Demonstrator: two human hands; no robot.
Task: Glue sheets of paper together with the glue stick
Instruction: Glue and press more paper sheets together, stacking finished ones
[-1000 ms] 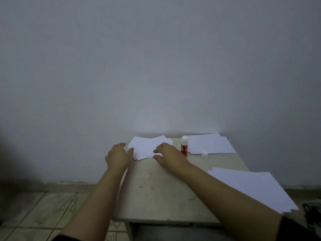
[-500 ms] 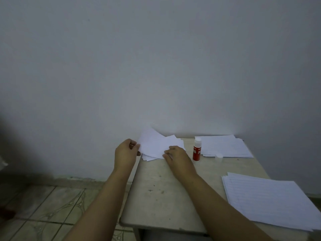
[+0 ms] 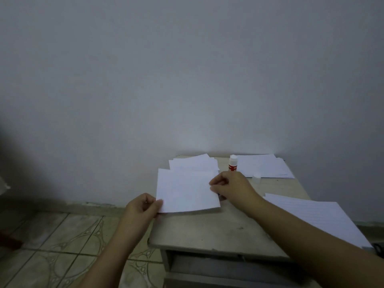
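Compared with half a second earlier, the top sheet of paper (image 3: 187,190) has been lifted off the small paper stack (image 3: 195,162) at the far left of the surface (image 3: 207,231) and drawn toward the person; it now hangs between both hands, clear of the stack and overlapping the surface's left edge. The left hand (image 3: 143,208) pinches the sheet's near left corner, thumb on top and fingers (image 3: 145,201) curled beneath. The right hand (image 3: 230,187) grips the right edge, its fingers curled round the margin. This indicates that one sheet has been separated for gluing; no adhesive appears to be applied yet. The glue stick (image 3: 233,163) stands upright and untouched just behind the right hand, between the small stack and a second paper pile (image 3: 268,166) at the far right. Its body is a red cylinder with a white top end; a small translucent cap (image 3: 256,176) lies just beside it. The sheet is thin, matte, white and rectangular, and its near edge bows slightly under its own weight. A larger pile of sheets (image 3: 315,217), faintly lined, lies on the near right. The surface is pale, scuffed and flat-edged, and patterned floor tiles (image 3: 62,242) lie below.
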